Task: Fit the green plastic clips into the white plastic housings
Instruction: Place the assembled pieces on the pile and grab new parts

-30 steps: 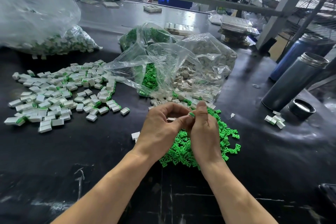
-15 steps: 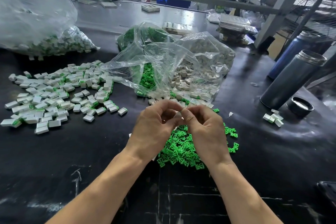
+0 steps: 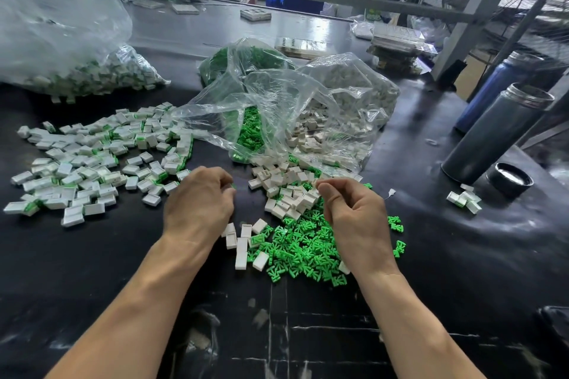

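Housings (image 3: 286, 191) lie behind clips (image 3: 304, 249), bags (image 3: 277, 108) farther back.

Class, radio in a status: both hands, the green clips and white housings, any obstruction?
Left hand curled, contents hidden. Right hand at loose white plastic housings. Green plastic clips piled between hands. Clear plastic bag behind, not blocking.

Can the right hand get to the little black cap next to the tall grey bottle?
Probably yes. The right hand hovers over the green clips, and only bare black table lies between it and the black cap, though it's a stretch sideways.
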`<action>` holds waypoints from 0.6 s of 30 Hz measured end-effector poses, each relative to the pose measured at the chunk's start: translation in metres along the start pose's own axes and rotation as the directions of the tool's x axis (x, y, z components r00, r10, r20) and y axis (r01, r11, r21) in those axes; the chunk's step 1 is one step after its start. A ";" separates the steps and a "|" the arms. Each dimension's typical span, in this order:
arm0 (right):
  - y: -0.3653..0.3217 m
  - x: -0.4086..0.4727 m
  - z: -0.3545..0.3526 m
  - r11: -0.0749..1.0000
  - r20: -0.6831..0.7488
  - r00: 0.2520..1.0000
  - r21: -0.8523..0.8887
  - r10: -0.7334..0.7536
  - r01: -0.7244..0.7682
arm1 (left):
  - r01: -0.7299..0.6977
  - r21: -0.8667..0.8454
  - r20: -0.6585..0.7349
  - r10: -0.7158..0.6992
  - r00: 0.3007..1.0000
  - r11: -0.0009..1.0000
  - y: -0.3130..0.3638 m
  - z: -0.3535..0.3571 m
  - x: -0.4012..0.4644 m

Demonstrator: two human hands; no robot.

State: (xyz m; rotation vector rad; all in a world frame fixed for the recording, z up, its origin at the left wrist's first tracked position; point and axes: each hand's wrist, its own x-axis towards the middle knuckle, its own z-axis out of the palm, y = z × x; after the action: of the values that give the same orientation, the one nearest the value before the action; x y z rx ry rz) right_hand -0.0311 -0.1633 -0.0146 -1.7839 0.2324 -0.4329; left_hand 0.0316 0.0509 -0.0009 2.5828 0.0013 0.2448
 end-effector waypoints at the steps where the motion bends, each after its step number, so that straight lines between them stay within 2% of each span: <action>1: 0.000 0.000 0.000 1.000 0.001 1.000 -0.011 0.000 0.000 | 0.019 0.021 -0.011 -0.018 1.000 1.000 -0.003 0.000 0.002; 11: -0.004 -0.003 -0.006 0.986 0.006 1.000 -0.169 -0.010 0.011 | 0.130 0.065 -0.099 -0.123 0.987 0.989 -0.016 -0.009 0.008; 15: -0.006 -0.003 -0.009 0.952 0.003 1.000 -0.306 -0.028 0.028 | 0.009 -0.024 -0.114 -0.011 0.993 1.000 -0.007 -0.009 0.003; 18: -0.008 -0.002 -0.013 0.905 0.014 1.000 -0.426 -0.012 0.017 | -0.096 -0.173 0.003 0.098 0.995 0.980 0.012 -0.004 -0.008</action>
State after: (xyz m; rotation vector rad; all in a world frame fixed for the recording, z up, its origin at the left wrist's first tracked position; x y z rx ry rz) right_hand -0.0389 -0.1716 -0.0042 -2.2191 0.3254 -0.4036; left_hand 0.0224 0.0426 0.0068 2.4146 -0.1441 0.2544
